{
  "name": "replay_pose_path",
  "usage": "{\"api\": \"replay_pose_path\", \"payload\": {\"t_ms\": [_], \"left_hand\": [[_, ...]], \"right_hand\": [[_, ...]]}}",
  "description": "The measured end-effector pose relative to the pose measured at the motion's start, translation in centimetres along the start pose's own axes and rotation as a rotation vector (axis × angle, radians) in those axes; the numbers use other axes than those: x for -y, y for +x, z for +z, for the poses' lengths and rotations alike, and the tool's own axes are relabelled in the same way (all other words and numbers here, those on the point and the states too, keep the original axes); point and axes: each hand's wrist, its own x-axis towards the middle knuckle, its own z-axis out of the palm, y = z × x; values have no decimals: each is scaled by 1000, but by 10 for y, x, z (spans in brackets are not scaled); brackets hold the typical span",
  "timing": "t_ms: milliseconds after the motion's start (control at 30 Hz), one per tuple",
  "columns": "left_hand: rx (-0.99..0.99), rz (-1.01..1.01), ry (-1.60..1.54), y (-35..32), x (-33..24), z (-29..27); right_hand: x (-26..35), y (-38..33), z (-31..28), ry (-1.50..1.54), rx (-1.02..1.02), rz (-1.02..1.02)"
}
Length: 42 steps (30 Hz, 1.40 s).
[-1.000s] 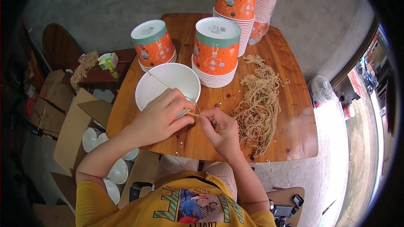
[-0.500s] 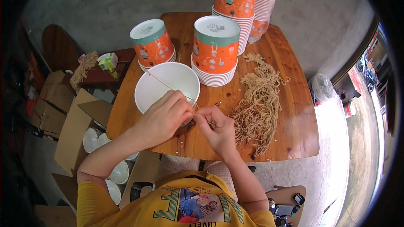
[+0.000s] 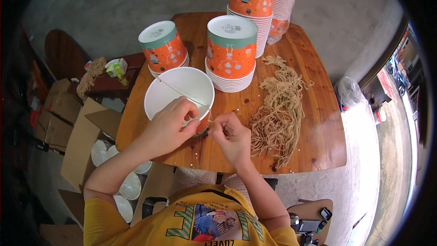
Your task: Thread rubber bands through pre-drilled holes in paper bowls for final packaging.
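The left hand [image 3: 167, 125] has its thumb and fingers parted by the bucket's near rim; a moment ago they met at the string [image 3: 175, 90]. The right hand [image 3: 233, 139] still pinches the string, which crosses the open bucket [image 3: 157, 98] on the tabletop [image 3: 321, 143], left of the tangled pile [image 3: 280, 116].

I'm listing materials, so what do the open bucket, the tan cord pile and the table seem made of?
Bucket: probably coated paperboard, by its smooth white inside; plastic is possible.
Cord pile: likely cotton or jute, matte, in loose tangled strands.
Table: seemingly varnished wood, with brown grain and slight sheen.
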Motion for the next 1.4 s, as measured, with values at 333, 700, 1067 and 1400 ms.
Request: {"api": "replay_pose_path", "payload": {"t_ms": [333,700,1067,1400], "left_hand": [[158,-242,-171,0,-1,-3],[180,-220,-232,3,4,-5],[348,-350,-315,20,24,-5],[85,-249,-179,15,17,-12]], "right_hand": [[-1,4,9,-346,-38,-246],[1,4,12,-392,-61,-271],[2,5,17,-474,-57,-306],[10,16,-7,-124,105,-38]]}}
